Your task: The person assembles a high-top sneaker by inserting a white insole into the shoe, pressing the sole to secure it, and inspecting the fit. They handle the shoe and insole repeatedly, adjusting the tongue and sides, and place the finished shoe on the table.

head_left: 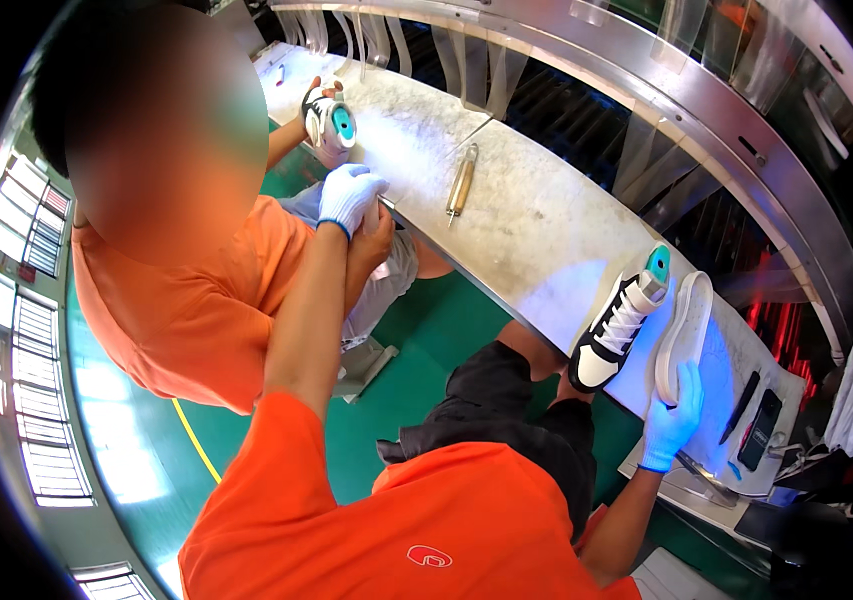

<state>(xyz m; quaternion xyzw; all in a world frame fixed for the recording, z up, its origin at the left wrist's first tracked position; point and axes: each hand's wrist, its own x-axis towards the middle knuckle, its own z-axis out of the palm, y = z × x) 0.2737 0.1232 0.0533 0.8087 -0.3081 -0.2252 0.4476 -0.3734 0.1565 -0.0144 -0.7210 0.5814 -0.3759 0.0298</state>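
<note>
My right hand (673, 420), in a pale glove, is closed on the near end of a white shoe sole (684, 325), which stands on its edge on the bench. Just left of the sole is a black-and-white sneaker (624, 325) with white laces and a teal patch in its opening. My left hand (350, 197), gloved in white, reaches across to a co-worker at the bench edge. Its fingers look curled beside the co-worker's bare hand (376, 238); whatever they hold is hidden. The co-worker's other hand holds a similar white shoe (331, 124).
On the pale bench (536, 200) lies a wooden-handled tool (462, 182). A phone (759, 430) and a black pen-like tool (739, 407) are at the right end. Behind the bench runs a metal-framed machine (636, 65) with hanging clear strips. The co-worker sits close at left.
</note>
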